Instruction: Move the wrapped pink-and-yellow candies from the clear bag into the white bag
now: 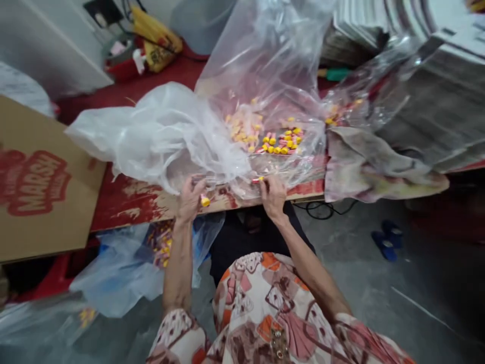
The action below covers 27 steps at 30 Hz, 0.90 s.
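My left hand (188, 199) is at the front edge of the red table, its fingers curled. A small pink piece with a yellow cap (205, 201) shows at its inner side, seemingly held there. My right hand (274, 196) pinches a small red piece with a yellow end (259, 179) between thumb and fingertips, over clear plastic. Just beyond the hands, several pink-and-yellow pieces (284, 144) lie in a heap on the clear plastic bag (265, 60). A cloudy white plastic bag (151, 136) spreads beyond my left hand.
A cardboard box (41, 187) stands at left. Below the table edge hangs a plastic bag (125, 283) with more pieces. A stained cloth (371, 167) drapes over the edge at right, near stacked grey sheets (443, 96). Blue slippers (384, 245) lie on the floor.
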Available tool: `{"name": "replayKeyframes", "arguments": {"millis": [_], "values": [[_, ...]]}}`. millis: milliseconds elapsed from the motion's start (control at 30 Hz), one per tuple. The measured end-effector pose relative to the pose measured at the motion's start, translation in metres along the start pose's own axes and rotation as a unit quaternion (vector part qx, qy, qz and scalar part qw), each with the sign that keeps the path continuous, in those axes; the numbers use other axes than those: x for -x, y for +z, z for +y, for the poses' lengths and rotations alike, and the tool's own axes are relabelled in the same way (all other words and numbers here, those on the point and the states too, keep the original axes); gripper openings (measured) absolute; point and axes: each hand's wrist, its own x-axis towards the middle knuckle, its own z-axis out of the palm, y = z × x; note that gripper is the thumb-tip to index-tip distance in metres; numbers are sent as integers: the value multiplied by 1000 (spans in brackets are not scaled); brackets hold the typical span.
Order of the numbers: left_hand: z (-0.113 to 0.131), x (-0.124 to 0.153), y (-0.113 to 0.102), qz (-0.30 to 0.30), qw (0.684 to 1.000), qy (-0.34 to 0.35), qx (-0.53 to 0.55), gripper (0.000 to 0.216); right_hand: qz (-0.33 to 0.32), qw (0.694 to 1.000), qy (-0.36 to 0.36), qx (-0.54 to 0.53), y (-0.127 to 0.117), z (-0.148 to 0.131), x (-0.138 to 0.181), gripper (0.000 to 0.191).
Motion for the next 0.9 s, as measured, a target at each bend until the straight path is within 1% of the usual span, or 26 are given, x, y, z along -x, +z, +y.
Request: {"name": "replayKeyframes", "arguments": {"millis": [67,133,200,233,300,367,433,500,533,600,700,767,800,833,900], "values": [[-12,6,13,-20,999,-33,32,50,23,998,12,-52,-3,-11,-1,35],[-19,11,31,-54,995,-52,58,55,22,990,32,-137,-6,-32,0,37],[-21,17,44,-71,993,-56,74,57,-16,973,56,-222,-4,-55,4,37],[-21,20,46,-73,993,-56,78,58,-39,964,68,-253,-1,-65,7,36],[-22,27,43,-72,994,-49,71,57,-80,951,83,-287,7,-79,14,33],[-23,33,33,-63,997,-27,29,54,-127,948,72,-284,12,-83,22,30],[-24,38,19,-57,996,10,-64,47,-177,955,29,-238,13,-79,27,27],[-25,42,9,-58,979,51,-191,38,-199,966,-25,-165,10,-69,29,24],[-26,44,6,-64,963,70,-254,33,-189,972,-43,-131,8,-62,29,24],[-26,47,6,-83,922,103,-365,26,-143,984,-57,-94,2,-45,26,26],[-26,47,15,-124,854,124,-489,22,-37,994,-36,-97,-5,-16,16,33],[-24,44,22,-143,822,119,-538,22,41,993,-8,-108,-8,3,7,37],[-22,41,23,-150,815,112,-548,22,72,991,6,-114,-8,10,3,39],[-20,38,23,-156,815,105,-548,22,95,988,19,-122,-9,15,-1,39],[-14,31,18,-165,829,86,-527,21,114,984,34,-137,-9,21,-5,39]]}}
